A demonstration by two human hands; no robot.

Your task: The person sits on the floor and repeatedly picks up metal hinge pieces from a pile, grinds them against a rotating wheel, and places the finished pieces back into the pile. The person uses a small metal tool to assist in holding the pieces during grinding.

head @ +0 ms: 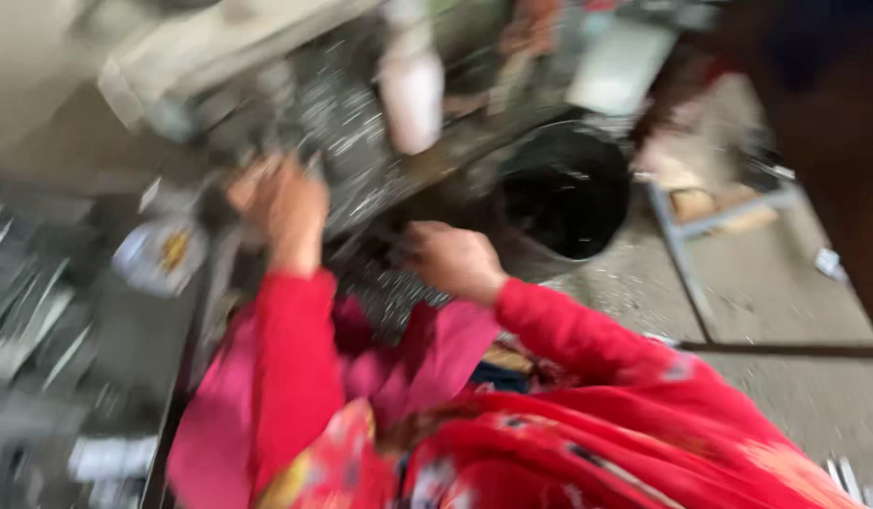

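A grey metal machine (pixel 295 104) filled the upper left and centre of the frame, its body running as a long bar from the upper left down toward the centre right, so its long axis lay on a shallow diagonal; motion blur hid which end was its front. It looked heavy, rigid and fixed, not something to lift, and its surfaces, speckled with bright metal chips, seemed likely to be gritty and perhaps sharp, so a hold on a plain outer edge looked safest.

A black round bucket (pixel 564 193) stood right of centre, mouth upward, on the concrete floor (pixel 776 302).

A white cylinder (pixel 413 90) stood roughly upright at the top centre, against the machine.

The left hand (pixel 286 203), left of centre, rested against the machine's lower face, fingers curled upon it; whether they gripped a part I could not tell.

The right hand (pixel 451 259), at centre, lay just below the machine beside the bucket, knuckles up, fingers bent under; blur hid what they held, if anything.

A small round white object (pixel 158 254) lay at the left.
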